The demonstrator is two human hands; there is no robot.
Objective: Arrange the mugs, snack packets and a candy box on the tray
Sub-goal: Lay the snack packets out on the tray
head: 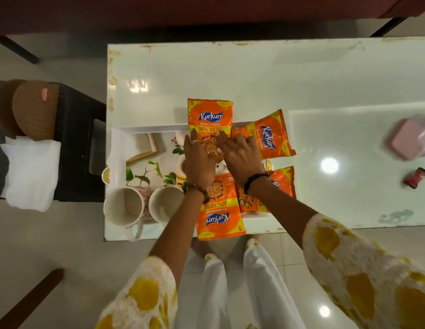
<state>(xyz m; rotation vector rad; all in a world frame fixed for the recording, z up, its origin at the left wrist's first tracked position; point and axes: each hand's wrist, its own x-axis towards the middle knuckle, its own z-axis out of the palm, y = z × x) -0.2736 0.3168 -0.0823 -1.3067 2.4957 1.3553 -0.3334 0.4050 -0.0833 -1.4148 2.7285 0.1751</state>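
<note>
A white tray with a leaf print lies at the table's near left. Two white mugs stand in its near left corner, and a third mug is mostly hidden under my left hand. Several orange snack packets lie over the tray's right half: a far one, a far right one, a near one and one under my right forearm. My left hand rests with straight fingers on the far packet. My right hand lies flat where the two far packets meet.
The white table stretches far and right. A pink box in a clear bag and a small red packet lie near its right end. A dark side table at left holds brown slippers and white cloth.
</note>
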